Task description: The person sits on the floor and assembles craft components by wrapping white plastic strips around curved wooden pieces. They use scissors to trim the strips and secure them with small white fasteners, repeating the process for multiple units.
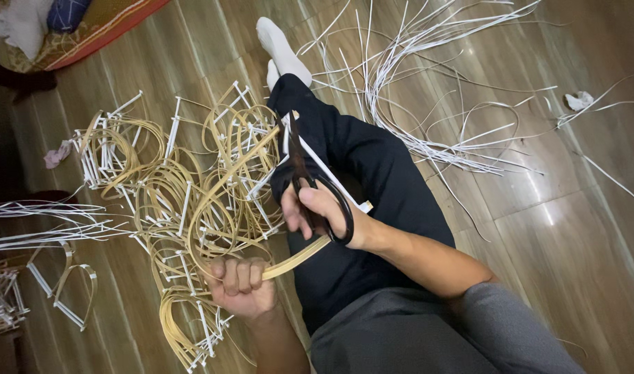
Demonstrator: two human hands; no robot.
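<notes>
The left hand fists a bamboo strip; right fingers grip black scissors, blades just above it. A slip could nick the thigh beneath, or the springy strip could whip free.

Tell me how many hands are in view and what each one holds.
2. The left hand, low in the middle, grips a tan cane strip. The right hand, just above it, holds black scissors over the lap. None seems hidden.

Home floor used as craft space, wood-look flooring, patterned mat, cane loops strewn about
</notes>
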